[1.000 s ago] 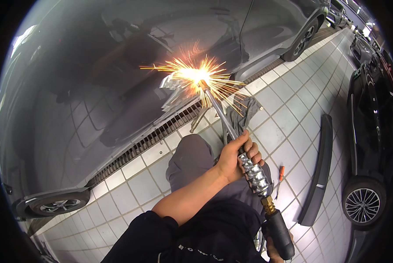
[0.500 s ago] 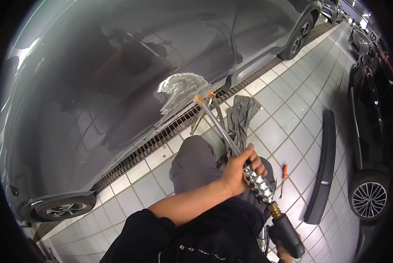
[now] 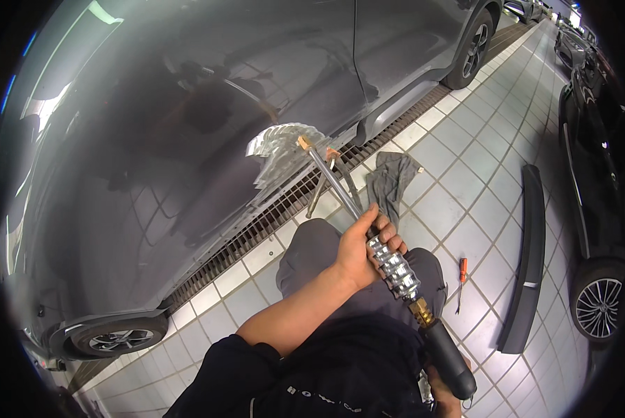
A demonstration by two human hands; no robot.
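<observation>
Your left hand has its grip wrapped round the chrome tool, probably steadying the brass tip over the bare-metal patch; can't tell if they touch. Your right hand, farther from that patch, is half hidden behind the black handle, so can't tell its grip.

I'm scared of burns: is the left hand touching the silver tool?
Touching: the head view shows the left hand curled around the silver tool.

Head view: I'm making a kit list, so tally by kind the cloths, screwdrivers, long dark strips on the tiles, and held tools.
Grey cloth: 1
Orange-handled screwdriver: 1
Long dark strip: 1
Held silver-and-black tool: 1
Total: 4
</observation>
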